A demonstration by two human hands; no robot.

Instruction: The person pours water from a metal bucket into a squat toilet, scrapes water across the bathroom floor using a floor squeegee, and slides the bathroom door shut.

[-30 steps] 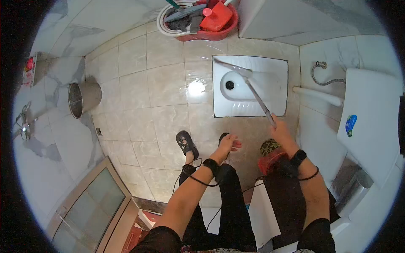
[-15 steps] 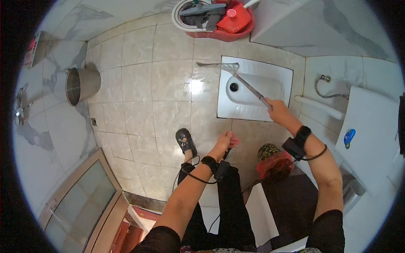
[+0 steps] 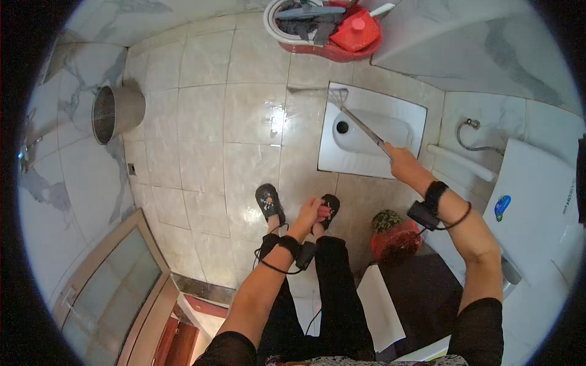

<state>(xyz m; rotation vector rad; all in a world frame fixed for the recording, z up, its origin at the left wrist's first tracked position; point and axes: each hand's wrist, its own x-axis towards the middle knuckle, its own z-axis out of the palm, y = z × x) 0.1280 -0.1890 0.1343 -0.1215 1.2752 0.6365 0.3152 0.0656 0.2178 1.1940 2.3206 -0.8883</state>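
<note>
My right hand (image 3: pixel 403 161) is closed round the handle of a long-handled floor squeegee (image 3: pixel 364 126). Its handle slants across the white squat toilet (image 3: pixel 366 160). The squeegee's thin, wide head looks blurred and reaches past the toilet's far left corner over the tiles; whether it touches the floor I cannot tell. My left hand (image 3: pixel 312 211) hangs in front of my legs with loosely curled fingers and nothing visible in it. Below it are my dark clogs (image 3: pixel 267 198), the right one partly covered by the hand. Both wrists carry black straps with small boxes and cables.
A red bucket (image 3: pixel 317 52) with a red scoop (image 3: pixel 356 32) stands by the far wall. At left lies a metal bin (image 3: pixel 125 113) on its side. Near my right are a red bag (image 3: pixel 397 241), a white cistern (image 3: pixel 531 189) and pipe (image 3: pixel 462 161). A door (image 3: pixel 116 287) stands lower left.
My left hand has moved left and slightly down, uncovering more of the right clog. The squeegee's head now looks smeared by motion. The view has shifted slightly; my right hand keeps its grip.
</note>
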